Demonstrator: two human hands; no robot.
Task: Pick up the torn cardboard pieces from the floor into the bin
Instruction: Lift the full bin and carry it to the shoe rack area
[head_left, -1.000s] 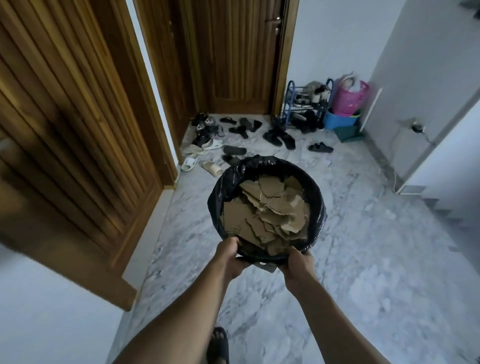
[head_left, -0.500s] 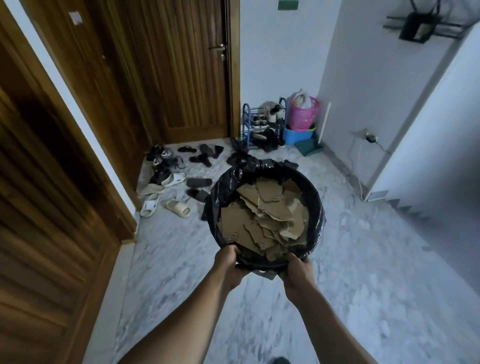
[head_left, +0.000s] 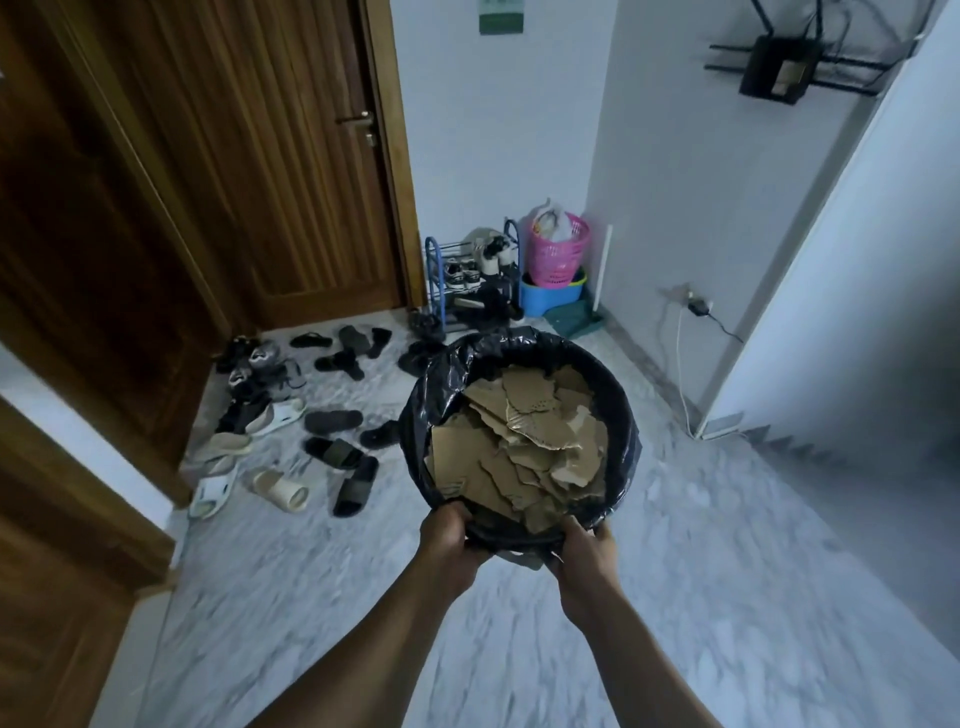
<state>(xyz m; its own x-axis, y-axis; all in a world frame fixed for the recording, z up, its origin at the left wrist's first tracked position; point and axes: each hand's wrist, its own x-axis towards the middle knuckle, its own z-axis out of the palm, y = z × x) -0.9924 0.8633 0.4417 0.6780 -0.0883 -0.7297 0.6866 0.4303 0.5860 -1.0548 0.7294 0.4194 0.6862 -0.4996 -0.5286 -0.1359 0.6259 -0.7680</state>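
Black-lined bin (head_left: 431, 384) of torn cardboard (head_left: 524, 441) is carried nearer the shoe rack (head_left: 467, 280).
Rim is gripped by left hand (head_left: 449, 540) and right hand (head_left: 582, 561), kept level against spills.

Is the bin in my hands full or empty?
Nearly full: torn cardboard pieces pile close to the rim of the bin, gripped by left hand and right hand.

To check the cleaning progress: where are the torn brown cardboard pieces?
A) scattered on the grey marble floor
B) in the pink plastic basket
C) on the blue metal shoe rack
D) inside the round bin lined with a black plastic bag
D: the torn brown cardboard pieces lie piled inside the round bin lined with a black plastic bag, which the left hand and right hand hold at its near rim.
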